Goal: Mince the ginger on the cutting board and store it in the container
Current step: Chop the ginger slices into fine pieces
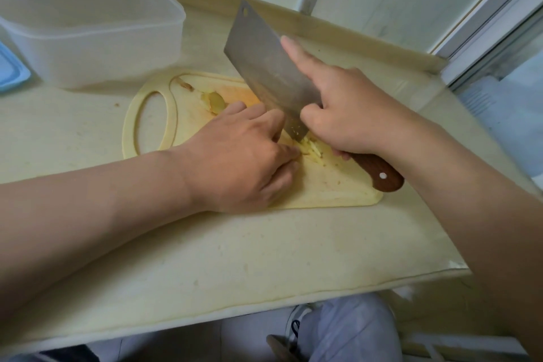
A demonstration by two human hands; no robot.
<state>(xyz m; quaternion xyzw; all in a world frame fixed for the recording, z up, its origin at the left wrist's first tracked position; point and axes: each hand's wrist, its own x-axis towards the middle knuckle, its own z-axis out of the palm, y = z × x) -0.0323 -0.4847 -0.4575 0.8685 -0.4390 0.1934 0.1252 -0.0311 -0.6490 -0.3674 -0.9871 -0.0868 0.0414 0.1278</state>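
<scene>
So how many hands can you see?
2. The left hand holds the ginger on the cutting board; the right hand grips the cleaver, forefinger along the blade.

A cleaver [264, 67] is gripped at its wooden handle [379, 172] by the right hand [349, 114], with the index finger laid straight along the flat of the blade. The blade is tilted, its heel lowered into a small heap of cut ginger [311, 147] near the near edge of the cutting board [332, 188]. The ginger is pinched beside the blade by the curled fingers of the left hand [244, 153]. A few ginger slices [216, 101] are seen toward the board's far edge. An open translucent container [117, 50] is stood at the far left corner of the counter [235, 258], with a blue lid [10, 67] beside it at the left edge.
</scene>
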